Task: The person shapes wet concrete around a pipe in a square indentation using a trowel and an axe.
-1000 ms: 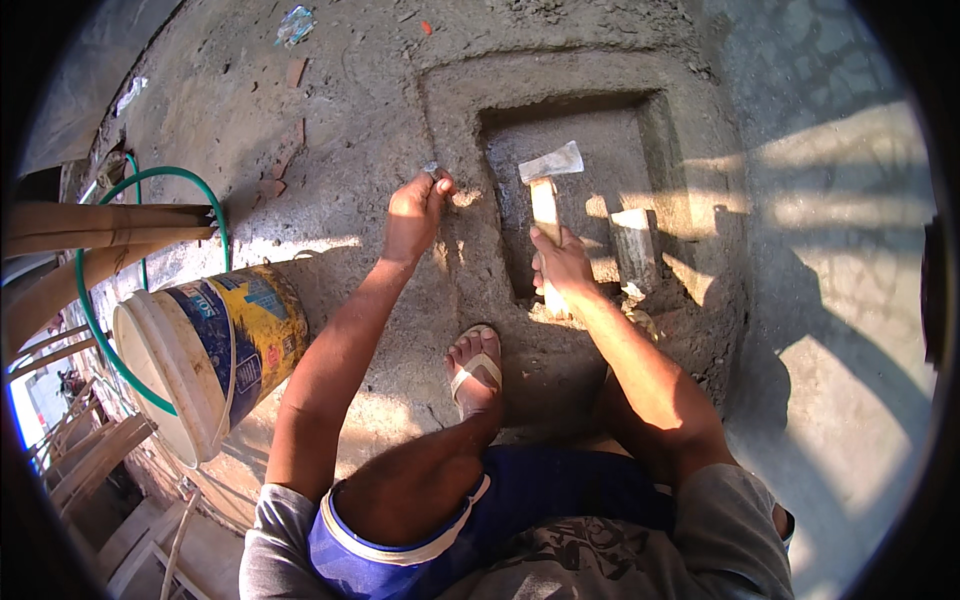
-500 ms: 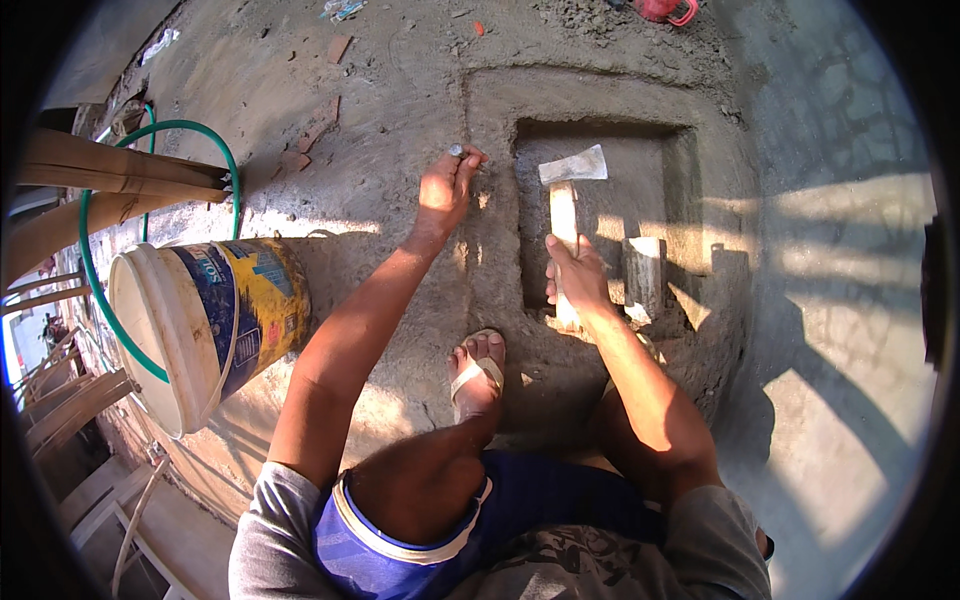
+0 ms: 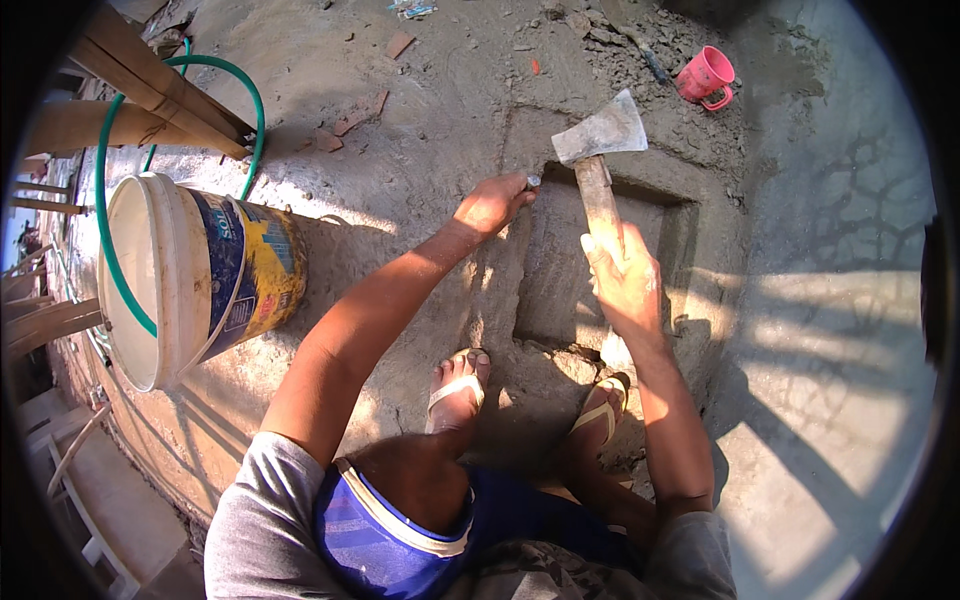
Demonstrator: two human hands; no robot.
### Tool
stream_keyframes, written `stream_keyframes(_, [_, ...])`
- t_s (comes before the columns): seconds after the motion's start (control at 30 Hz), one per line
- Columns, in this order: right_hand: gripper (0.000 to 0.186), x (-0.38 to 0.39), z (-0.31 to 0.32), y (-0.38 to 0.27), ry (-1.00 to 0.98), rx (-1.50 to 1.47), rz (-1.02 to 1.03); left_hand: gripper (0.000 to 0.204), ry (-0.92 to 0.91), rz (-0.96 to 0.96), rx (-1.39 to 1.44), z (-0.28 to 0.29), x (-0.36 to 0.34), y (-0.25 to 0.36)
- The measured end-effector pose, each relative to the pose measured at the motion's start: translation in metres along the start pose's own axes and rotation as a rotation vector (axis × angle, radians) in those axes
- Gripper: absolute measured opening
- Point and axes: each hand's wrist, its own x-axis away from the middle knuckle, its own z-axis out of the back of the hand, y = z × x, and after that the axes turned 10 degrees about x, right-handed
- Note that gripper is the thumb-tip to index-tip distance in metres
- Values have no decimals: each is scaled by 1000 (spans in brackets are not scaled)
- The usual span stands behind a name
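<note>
My right hand (image 3: 630, 283) is wrapped round the wooden handle of a hatchet (image 3: 603, 130). Its wide grey metal head is raised above the far edge of a rectangular recess (image 3: 552, 290) in the rough grey cement surface. My left hand (image 3: 492, 206) is closed at the left side of that recess, round a metal rod (image 3: 534, 181). Only the rod's rounded end shows, so its lower part is hidden. The hatchet head and the rod are apart. Beneath my right wrist, a pale block (image 3: 614, 350) is mostly covered.
A lidded bucket (image 3: 150, 280) lies on its side at the left, with a green hose (image 3: 103, 190) looping over it. Bamboo poles (image 3: 165, 80) stand beyond. A pink mug (image 3: 705, 75) rests at the far right by loose rubble. Broken brick pieces (image 3: 360, 113) lie farther off.
My right hand has lifted the hatchet, its head now farther off and to the right. My left hand with the rod appears farther right. The view has shifted, showing the whole mug.
</note>
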Motion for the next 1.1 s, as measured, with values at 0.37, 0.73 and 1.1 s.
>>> stream_keyframes(0.37, [33, 1, -17, 22, 339, 260, 185, 16, -37, 75, 127, -8, -15, 15])
stream_keyframes(0.73, [28, -14, 32, -114, 623, -589, 435, 13, -61, 202, 180, 6, 0, 11])
stream_keyframes(1.1, [37, -14, 18, -58, 15, -73, -16, 12, -75, 233, 190, 1, -3, 1])
